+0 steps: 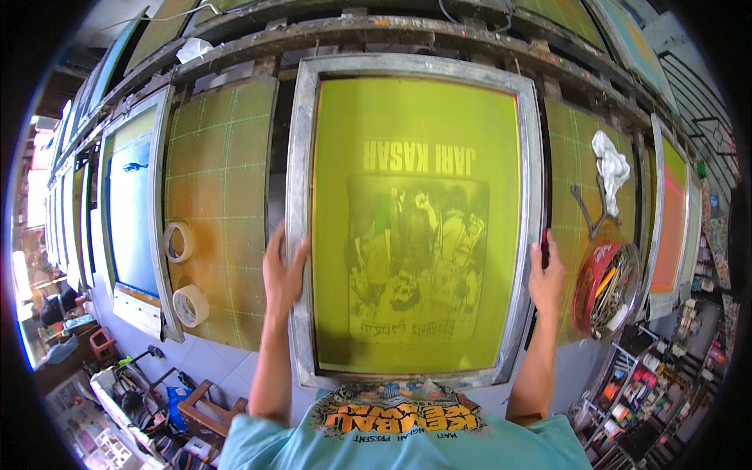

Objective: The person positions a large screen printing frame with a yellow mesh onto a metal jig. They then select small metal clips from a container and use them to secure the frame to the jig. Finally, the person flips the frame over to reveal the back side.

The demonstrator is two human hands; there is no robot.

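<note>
Left hand (283,274) and right hand (547,274) together grip one framed green screen (419,251) by opposite sides; two tape rolls (200,304) left, one red tin (587,288) right.

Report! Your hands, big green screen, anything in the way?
Left hand and right hand on either side of gray frame. Green screen between them. Tape rolls and red tin off to the sides.

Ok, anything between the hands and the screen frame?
Nothing visible blocks them: left hand and right hand are at opposite sides of the screen frame. A red patch by the right hand is too small to identify.
</note>
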